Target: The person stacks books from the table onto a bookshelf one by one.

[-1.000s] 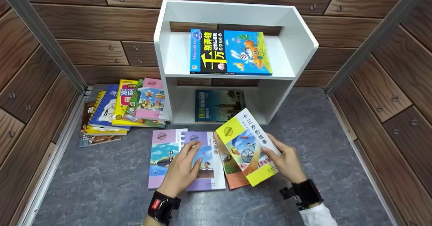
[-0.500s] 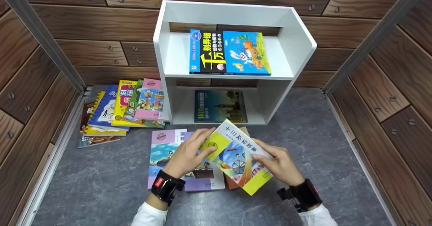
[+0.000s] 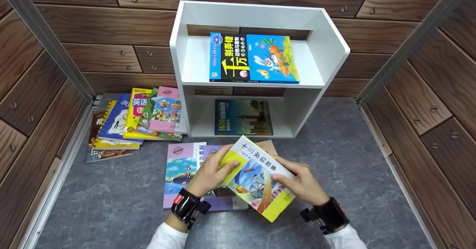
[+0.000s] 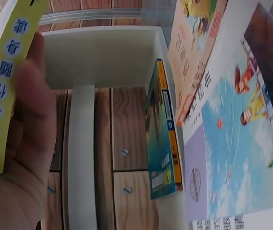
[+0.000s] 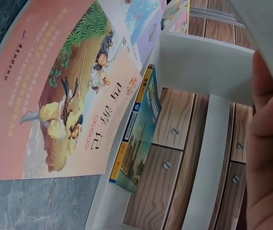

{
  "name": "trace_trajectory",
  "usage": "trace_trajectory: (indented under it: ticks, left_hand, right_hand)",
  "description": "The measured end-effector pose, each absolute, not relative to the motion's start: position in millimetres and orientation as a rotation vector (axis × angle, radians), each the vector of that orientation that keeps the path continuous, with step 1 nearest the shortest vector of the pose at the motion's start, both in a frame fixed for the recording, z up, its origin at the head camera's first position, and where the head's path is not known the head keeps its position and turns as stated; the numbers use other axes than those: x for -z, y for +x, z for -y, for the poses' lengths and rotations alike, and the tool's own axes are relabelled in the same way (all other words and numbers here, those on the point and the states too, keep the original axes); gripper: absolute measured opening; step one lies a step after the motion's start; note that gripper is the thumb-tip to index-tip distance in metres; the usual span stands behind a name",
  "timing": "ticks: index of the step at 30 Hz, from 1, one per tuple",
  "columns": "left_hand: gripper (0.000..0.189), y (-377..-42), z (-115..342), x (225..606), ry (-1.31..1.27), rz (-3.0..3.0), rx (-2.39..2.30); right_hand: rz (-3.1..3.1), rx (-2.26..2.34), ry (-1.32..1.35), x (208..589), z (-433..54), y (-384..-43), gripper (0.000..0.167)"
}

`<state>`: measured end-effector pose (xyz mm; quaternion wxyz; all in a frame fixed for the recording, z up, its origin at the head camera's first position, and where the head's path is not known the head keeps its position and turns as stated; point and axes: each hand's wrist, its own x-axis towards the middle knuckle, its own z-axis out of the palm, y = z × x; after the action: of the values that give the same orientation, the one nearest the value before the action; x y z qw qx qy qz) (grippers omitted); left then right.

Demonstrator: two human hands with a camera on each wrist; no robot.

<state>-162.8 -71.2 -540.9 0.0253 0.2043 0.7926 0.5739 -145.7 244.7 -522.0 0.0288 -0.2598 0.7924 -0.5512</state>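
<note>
Yellow and white, the slanted book (image 3: 259, 178) pictures a wheel (image 3: 257, 190).

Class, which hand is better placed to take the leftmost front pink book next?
Probably the left hand: nearer that pink book than the right hand, though both grip the yellow book.

The held book (image 3: 256, 189) looks smooth paper, the shelf (image 3: 331, 52) smooth, the walls (image 3: 111, 26) wood-grained.
</note>
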Motion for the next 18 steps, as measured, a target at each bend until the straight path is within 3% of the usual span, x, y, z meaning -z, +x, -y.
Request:
trace_trajectory:
  ticks: [12,18]
  left_hand:
    - [0.038,-151,69,539,0.536,-2.557,-2.030]
    - [0.039,-150,62,541,0.432,-2.570,-2.209]
  right_hand:
    - [-2.519,1.981,-0.309,532,-242,-143,0.064]
    - [-2.408,2.059,-0.226,545,-230,-135,0.055]
